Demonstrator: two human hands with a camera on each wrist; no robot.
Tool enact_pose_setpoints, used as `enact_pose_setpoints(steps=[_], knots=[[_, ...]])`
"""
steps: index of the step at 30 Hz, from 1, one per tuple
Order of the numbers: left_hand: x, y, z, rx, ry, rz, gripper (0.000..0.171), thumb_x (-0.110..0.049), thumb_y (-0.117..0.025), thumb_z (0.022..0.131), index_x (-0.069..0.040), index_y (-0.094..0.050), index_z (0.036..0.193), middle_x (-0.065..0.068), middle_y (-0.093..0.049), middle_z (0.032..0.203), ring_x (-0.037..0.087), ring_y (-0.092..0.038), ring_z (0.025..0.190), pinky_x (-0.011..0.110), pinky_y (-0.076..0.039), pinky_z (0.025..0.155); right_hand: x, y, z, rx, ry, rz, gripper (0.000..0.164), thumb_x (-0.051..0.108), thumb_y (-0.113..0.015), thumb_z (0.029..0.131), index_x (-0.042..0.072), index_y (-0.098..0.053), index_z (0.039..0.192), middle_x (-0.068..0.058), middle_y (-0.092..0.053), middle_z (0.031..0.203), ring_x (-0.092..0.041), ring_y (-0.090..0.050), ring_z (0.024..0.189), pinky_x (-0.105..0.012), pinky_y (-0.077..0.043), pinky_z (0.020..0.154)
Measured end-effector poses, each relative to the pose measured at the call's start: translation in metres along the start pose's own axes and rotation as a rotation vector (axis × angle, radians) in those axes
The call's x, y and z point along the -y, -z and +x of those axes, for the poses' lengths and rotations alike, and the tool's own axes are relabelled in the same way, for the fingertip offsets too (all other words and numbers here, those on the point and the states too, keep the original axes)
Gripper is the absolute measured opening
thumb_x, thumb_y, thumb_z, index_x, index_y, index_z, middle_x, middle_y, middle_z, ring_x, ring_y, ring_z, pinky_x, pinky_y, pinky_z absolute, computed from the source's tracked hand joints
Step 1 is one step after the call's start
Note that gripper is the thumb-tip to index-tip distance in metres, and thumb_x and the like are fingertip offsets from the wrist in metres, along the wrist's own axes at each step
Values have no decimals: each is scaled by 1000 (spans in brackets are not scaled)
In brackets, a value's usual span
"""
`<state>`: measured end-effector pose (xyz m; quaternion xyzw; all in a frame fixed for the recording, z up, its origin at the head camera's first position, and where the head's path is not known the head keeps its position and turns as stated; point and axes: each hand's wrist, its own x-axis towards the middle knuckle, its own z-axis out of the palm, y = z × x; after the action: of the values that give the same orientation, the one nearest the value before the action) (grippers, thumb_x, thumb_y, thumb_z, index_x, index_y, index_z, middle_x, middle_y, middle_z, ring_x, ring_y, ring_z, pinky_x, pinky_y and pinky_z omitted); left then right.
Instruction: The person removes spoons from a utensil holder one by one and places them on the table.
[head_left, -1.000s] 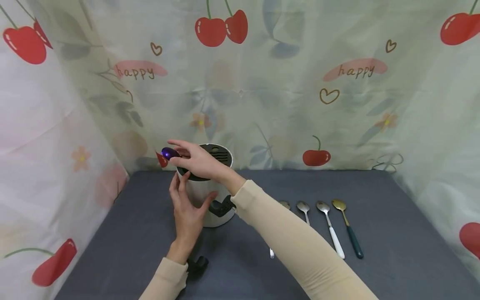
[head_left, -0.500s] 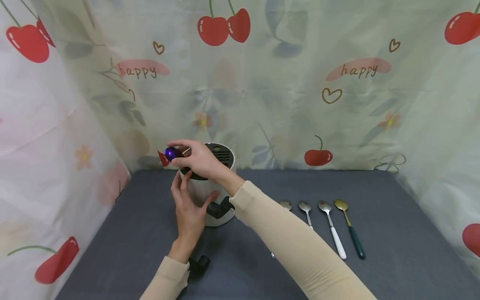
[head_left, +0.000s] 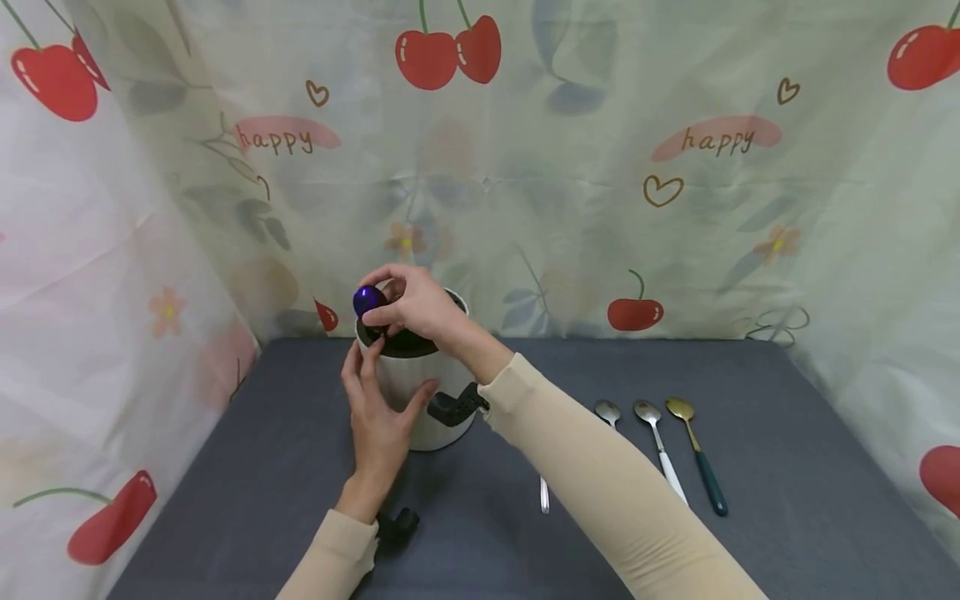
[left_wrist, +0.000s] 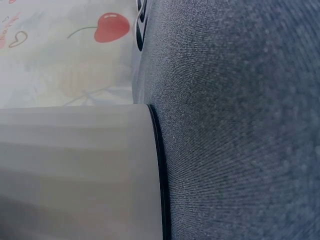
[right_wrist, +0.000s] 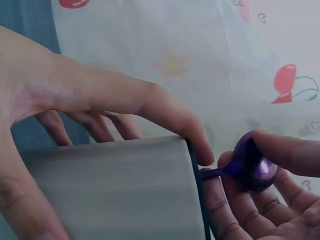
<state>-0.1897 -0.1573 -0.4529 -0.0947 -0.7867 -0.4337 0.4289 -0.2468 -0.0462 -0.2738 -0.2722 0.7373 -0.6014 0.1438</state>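
A white cylindrical utensil holder (head_left: 405,377) with a dark slotted top stands upright on the dark grey table. My left hand (head_left: 375,429) grips its side, thumb apart from the fingers, with a fingertip reaching over the rim. Above the top, my right hand (head_left: 427,308) pinches a shiny purple spoon (head_left: 368,302) by its bowl. In the right wrist view the handle of the spoon (right_wrist: 255,167) points down at the rim, its lower part hidden. The left wrist view shows the wall of the holder (left_wrist: 80,172) and its black base ring.
Right of the holder lie a silver spoon (head_left: 607,411), a white-handled spoon (head_left: 648,412) and a gold spoon with a dark green handle (head_left: 705,467). Another silver handle (head_left: 544,496) shows beside my right sleeve (head_left: 600,500). A cherry-print curtain (head_left: 525,208) hangs behind the table (head_left: 465,542).
My right hand has moved rightward over the holder with the purple spoon, now covering the top's slots. The spoon's bowl is turned more upright. My left hand keeps its grip on the holder.
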Motion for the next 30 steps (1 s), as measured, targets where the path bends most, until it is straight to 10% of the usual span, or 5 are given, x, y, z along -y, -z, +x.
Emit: enact_pose_setpoints(steps=[30], knots=[[-4, 1, 0, 28, 85, 25, 97, -28, -92, 82, -27, -34, 160, 16, -19, 167, 45, -34, 147, 71, -36, 110, -12, 39, -27, -92, 11, 216, 35, -4, -58, 103, -4, -61, 138, -27, -60, 139, -37, -66, 115, -44, -60, 88]])
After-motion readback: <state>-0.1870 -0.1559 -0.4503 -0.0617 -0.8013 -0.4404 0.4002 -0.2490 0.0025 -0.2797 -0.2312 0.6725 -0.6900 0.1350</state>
